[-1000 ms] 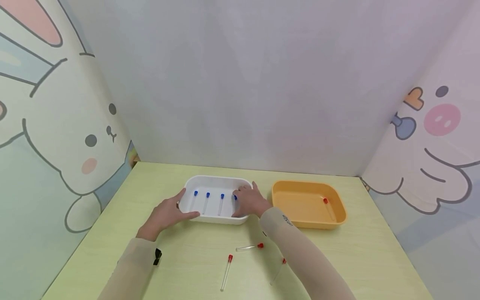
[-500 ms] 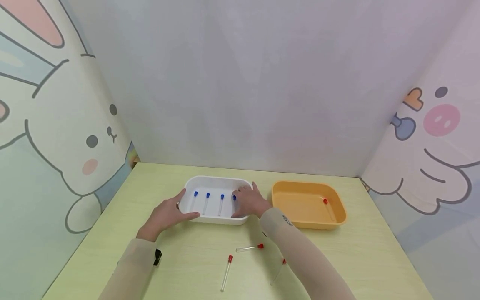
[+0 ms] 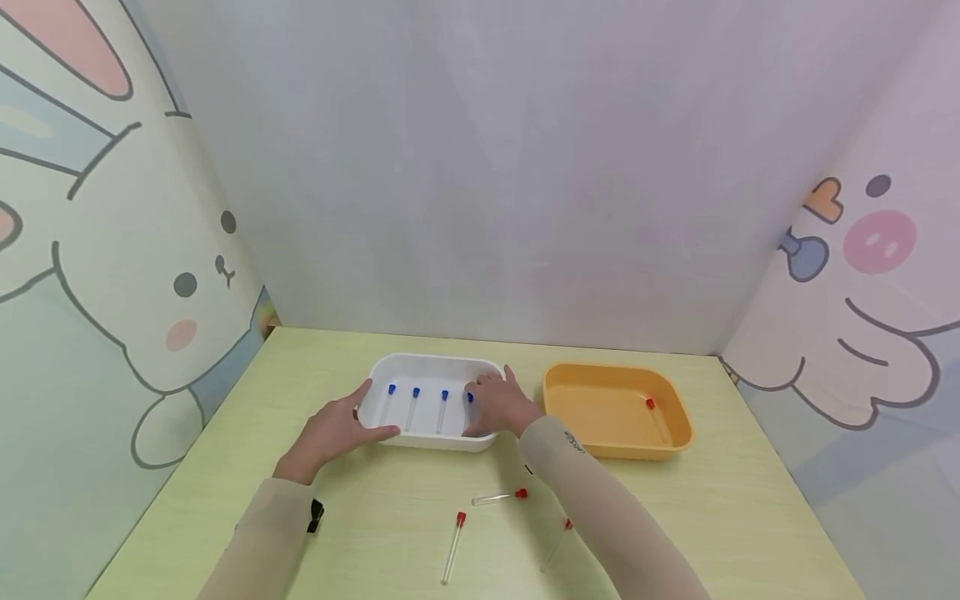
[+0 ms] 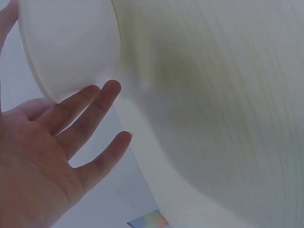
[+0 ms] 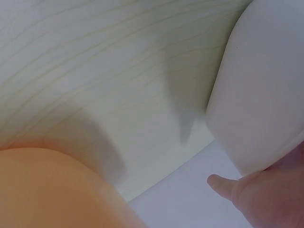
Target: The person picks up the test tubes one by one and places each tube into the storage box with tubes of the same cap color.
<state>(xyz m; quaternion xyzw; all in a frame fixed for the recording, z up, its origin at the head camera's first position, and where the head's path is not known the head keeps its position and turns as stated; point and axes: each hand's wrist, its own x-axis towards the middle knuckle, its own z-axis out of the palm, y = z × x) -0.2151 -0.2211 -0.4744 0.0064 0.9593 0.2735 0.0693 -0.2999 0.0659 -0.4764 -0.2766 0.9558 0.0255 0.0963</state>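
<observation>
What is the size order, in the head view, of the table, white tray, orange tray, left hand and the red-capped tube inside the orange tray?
From largest to smallest:
Table
White tray and orange tray: nearly alike, unranked; the right hand covers part of the white one
Left hand
Red-capped tube

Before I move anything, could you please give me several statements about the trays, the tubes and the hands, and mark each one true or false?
1. Four blue caps show in the white tray. True.
2. The left grip and the right grip hold opposite ends of that tray. True.
3. The orange tray stands left of the white tray. False: it stands to the right.
4. One red-capped tube lies in the orange tray. True.
5. No red-capped tube lies outside the orange tray. False: three more tubes lie on the table.
</observation>
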